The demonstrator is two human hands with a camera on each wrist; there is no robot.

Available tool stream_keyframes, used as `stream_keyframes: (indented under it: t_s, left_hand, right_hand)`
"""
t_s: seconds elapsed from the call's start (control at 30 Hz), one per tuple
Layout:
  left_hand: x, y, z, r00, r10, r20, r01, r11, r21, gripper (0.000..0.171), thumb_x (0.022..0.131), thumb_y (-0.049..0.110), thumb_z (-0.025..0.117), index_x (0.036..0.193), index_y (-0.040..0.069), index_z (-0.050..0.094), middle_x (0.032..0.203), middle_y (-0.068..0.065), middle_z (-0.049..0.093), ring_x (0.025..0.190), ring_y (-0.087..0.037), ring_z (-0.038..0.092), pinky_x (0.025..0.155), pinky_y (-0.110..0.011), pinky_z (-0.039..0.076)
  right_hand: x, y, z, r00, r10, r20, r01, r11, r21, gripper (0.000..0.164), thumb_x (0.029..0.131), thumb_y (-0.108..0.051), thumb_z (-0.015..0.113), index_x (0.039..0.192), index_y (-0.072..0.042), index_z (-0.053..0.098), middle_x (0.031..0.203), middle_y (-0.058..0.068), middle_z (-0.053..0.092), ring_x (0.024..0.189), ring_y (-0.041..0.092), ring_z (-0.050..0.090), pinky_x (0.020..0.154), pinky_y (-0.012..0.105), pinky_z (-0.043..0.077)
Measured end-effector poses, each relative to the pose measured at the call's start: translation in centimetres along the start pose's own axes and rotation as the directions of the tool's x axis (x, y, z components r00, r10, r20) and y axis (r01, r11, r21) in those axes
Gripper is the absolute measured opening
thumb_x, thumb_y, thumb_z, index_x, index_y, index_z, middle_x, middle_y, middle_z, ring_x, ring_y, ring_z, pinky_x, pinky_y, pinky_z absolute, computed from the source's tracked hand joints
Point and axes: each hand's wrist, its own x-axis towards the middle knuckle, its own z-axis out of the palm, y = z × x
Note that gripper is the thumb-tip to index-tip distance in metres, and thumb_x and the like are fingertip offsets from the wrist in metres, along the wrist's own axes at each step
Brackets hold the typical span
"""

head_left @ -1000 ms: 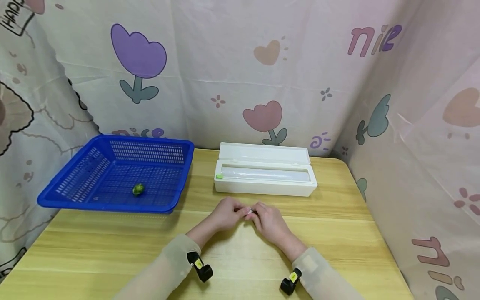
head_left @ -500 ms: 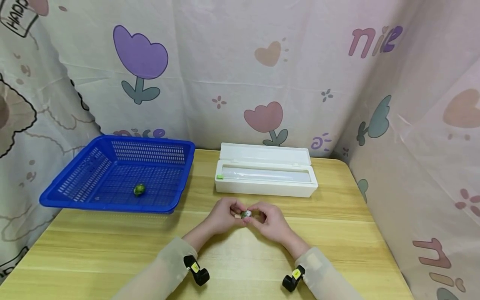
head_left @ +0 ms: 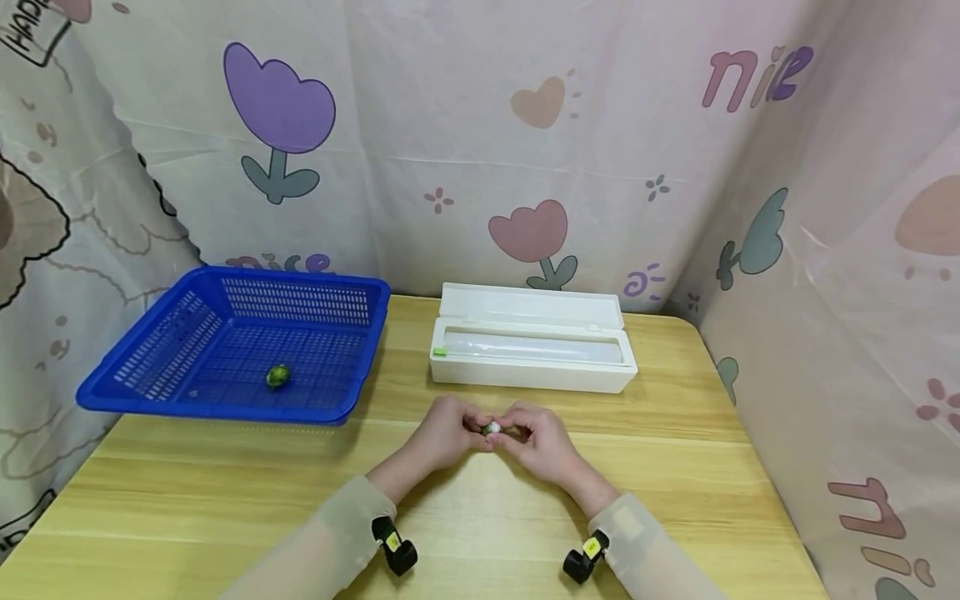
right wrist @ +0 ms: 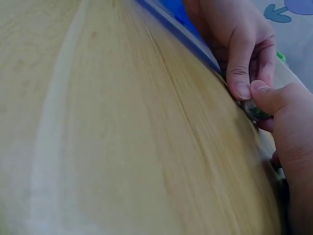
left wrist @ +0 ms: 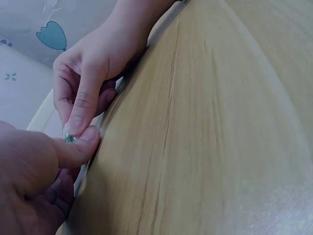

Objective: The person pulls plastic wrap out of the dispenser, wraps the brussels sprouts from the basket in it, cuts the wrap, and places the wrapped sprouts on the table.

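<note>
Between the fingertips of both hands is a small green-and-white round thing (head_left: pixel 491 428) with a shiny surface, held low over the table in the head view. My left hand (head_left: pixel 446 432) pinches it from the left, thumb toward me. From the other side my right hand (head_left: pixel 543 443) pinches it with curled thumb and index finger. In the right wrist view a dark green glossy side of the round thing (right wrist: pixel 255 111) shows under the right thumb. Fingers cover most of it in the left wrist view, so its exact kind cannot be told.
A blue plastic basket (head_left: pixel 217 411) stands at the left, with one small green round thing (head_left: pixel 277 377) inside. Behind the hands is a white long box (head_left: pixel 525 379), lid raised, holding a clear film roll (head_left: pixel 532 347). A patterned cloth (head_left: pixel 420 100) hangs behind the wooden table (head_left: pixel 660 467).
Both hands have turned slightly, and the round thing, mostly covered a second ago, now shows between the fingertips. Basket and box stay put; the head view shifts a little.
</note>
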Motion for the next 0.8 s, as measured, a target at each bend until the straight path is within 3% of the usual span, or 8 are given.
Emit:
stream_keyframes:
  t_s: [0.23,0.53,0.67,0.8]
  left_hand:
    - [0.1,0.2,0.0,1.000,-0.015,-0.013,0.015,1.000,0.018,0.021,0.072,0.000,0.097,0.084,0.009,0.082,0.077,0.006,0.073,0.070,-0.006,0.066,0.064,-0.025,0.057]
    - [-0.1,-0.6,-0.1,0.997,0.068,0.031,-0.070,0.996,0.060,0.024,0.080,0.015,0.096,0.099,0.014,0.081,0.089,0.009,0.072,0.082,-0.009,0.066,0.073,-0.028,0.057]
    - [-0.2,-0.6,-0.4,0.995,0.039,0.088,-0.043,0.998,0.037,0.035,0.077,0.013,0.097,0.106,0.011,0.077,0.097,0.007,0.072,0.090,-0.013,0.066,0.080,-0.032,0.055]
    - [-0.2,-0.6,-0.8,0.990,-0.011,0.140,0.007,1.000,0.030,0.047,0.075,0.012,0.098,0.113,0.009,0.071,0.105,0.005,0.070,0.097,-0.013,0.064,0.088,-0.034,0.053]
  right_hand:
    - [0.0,0.0,0.1,1.000,-0.021,0.009,0.022,0.998,-0.066,0.013,0.091,-0.022,0.087,0.101,-0.018,0.080,0.093,-0.017,0.067,0.067,0.006,0.053,0.056,0.024,0.047]
    - [-0.3,0.1,-0.3,1.000,0.004,0.010,-0.003,0.999,-0.032,0.030,0.088,-0.029,0.089,0.115,-0.018,0.080,0.097,-0.015,0.071,0.066,0.012,0.055,0.058,0.026,0.046]
    - [-0.6,0.1,-0.8,1.000,0.028,0.013,-0.029,0.999,0.038,0.027,0.089,-0.024,0.089,0.114,-0.017,0.080,0.102,-0.013,0.074,0.068,0.012,0.057,0.058,0.027,0.048]
    - [-1.2,-0.1,-2.3,1.000,-0.006,-0.013,0.007,0.997,0.078,0.024,0.090,-0.013,0.087,0.113,-0.014,0.079,0.105,-0.005,0.075,0.063,0.013,0.056,0.053,0.027,0.048]
